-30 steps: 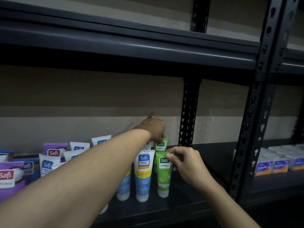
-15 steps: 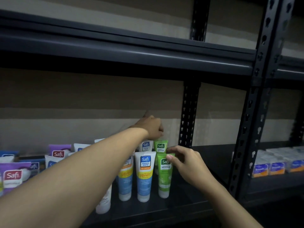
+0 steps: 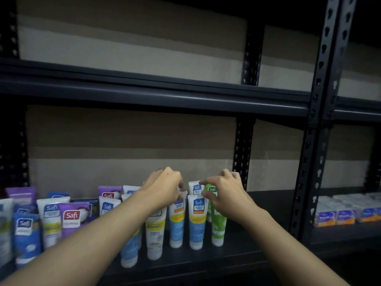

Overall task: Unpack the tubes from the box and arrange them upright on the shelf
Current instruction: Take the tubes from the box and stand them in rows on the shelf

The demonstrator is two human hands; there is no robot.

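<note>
Several Safi tubes stand cap-down in rows on the dark shelf. My right hand pinches the top of a green tube at the right end of the front row; a second green tube stands just behind it. My left hand rests, fingers curled, over the tops of the tubes behind a blue-and-yellow tube; what it holds is hidden. Another blue-and-yellow tube stands between my hands. The box is not in view.
Purple and blue tubes crowd the shelf's left side. A black perforated upright closes the bay on the right; past it lie small blue-and-orange packs. An upper shelf hangs overhead. Bare shelf lies right of the green tube.
The view has dropped and widened. My left hand pulled back and down from the rear tubes. My right hand rose to the top of the green tube.
</note>
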